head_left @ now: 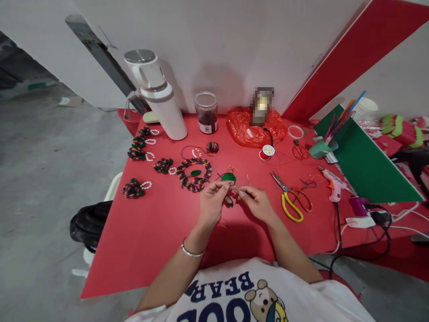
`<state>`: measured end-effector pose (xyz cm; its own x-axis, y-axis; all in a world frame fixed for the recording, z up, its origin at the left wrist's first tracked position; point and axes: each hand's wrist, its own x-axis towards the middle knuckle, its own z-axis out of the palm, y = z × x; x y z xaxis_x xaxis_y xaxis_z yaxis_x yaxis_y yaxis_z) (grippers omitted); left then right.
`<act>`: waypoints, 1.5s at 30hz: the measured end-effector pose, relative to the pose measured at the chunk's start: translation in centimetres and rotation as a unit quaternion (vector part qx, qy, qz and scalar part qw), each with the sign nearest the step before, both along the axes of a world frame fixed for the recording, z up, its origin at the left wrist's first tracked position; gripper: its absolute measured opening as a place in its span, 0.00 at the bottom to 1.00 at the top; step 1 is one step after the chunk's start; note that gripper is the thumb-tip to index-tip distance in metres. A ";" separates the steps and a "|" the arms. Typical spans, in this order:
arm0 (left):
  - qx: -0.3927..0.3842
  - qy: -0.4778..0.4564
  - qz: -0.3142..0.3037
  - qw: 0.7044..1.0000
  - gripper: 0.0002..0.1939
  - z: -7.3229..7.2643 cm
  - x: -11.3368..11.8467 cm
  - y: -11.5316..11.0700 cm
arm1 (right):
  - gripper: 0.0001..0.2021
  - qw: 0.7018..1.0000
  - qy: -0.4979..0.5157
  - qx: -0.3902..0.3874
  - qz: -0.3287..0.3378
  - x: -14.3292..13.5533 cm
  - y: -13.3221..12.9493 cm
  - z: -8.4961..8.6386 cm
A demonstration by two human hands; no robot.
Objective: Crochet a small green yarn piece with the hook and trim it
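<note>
My left hand (212,197) pinches a green piece (230,202) near the green ball (228,177); my right hand (256,202) is pinched closed, hold unclear. Five flowers (163,165) look done; the braid (197,184) lies unrolled, this piece apparently unfinished.

A red table (157,241) bears yarn flowers (132,189), scissors (284,188), a spool (267,152) and a jar (206,115).

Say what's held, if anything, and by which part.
Left hand and right hand pinch something too small to identify; the part held cannot be told.
</note>
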<state>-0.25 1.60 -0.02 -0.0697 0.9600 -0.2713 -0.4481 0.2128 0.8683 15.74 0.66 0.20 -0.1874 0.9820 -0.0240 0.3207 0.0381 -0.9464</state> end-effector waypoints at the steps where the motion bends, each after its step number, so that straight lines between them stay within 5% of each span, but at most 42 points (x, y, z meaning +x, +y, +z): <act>1: 0.000 0.001 0.000 1.000 0.14 0.0 0.0 0.0 | 0.13 1.000 -0.001 0.001 0.001 0.0 0.0 0.0; 30: 0.004 -0.051 -0.020 0.998 0.15 -0.1 0.3 0.2 | 0.10 0.992 -0.080 0.099 -0.024 -0.3 -0.5 0.1; 45: -0.071 -0.115 -0.047 0.990 0.19 0.7 0.1 0.7 | 0.12 0.971 -0.163 0.172 -0.029 -0.5 -0.9 -0.7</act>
